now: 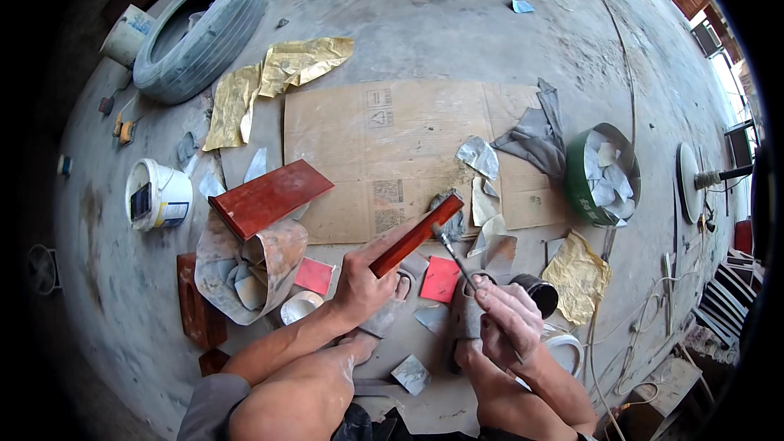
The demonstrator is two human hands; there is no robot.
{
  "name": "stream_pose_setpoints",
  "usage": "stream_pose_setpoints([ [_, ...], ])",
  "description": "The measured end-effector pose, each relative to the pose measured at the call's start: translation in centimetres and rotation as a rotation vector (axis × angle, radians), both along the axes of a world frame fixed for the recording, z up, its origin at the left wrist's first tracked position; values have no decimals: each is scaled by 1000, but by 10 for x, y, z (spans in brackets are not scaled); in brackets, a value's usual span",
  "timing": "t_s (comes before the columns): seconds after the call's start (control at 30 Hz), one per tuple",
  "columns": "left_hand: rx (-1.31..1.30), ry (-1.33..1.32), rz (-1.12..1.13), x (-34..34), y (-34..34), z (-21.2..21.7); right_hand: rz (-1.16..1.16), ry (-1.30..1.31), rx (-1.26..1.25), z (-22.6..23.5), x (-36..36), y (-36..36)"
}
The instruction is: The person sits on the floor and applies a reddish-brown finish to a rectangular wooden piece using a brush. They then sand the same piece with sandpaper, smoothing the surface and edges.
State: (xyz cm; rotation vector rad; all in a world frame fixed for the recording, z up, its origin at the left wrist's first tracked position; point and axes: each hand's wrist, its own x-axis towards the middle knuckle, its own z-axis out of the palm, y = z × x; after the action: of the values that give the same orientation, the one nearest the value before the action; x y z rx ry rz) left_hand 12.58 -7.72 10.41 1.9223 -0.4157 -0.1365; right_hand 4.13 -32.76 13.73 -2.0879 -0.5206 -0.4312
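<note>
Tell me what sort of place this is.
Probably a workshop, perhaps for wood finishing: a dusty grey floor, a green tub of scraps, and a reddish-brown bar in the left hand, with a thin brush-like tool in the right hand.

Red bar [418, 235], brush [442, 234] in hands [510, 315]; cardboard [433, 143] beyond

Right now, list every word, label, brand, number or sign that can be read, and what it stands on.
No wording is legible.
Flat cardboard: boxed symbols near its far edge, darker printed patches nearer; too small to read.
White bucket: blue-and-white label, too small to read.
Pale bucket beside the tire: faint bluish marking, blurred.
Red wooden bar, brush-like tool: no lettering shows.
</note>
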Motion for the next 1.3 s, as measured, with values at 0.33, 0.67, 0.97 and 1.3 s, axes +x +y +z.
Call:
stream_pose_setpoints([
  [0.33, -67, 82, -3, 0, -2, 5, 208, 5, 21, 4, -2, 14],
  [0.67, -26, -102, -10, 4, -3, -2, 250, 9, 66, 3, -5, 15],
  [0.97, -132, 307, 110, 4, -2, 13, 66, 132, 420, 13, -7, 12],
  [1.3, -430, 793, 3, 8, -5, 23, -2, -48, 105, 2, 12, 4],
])
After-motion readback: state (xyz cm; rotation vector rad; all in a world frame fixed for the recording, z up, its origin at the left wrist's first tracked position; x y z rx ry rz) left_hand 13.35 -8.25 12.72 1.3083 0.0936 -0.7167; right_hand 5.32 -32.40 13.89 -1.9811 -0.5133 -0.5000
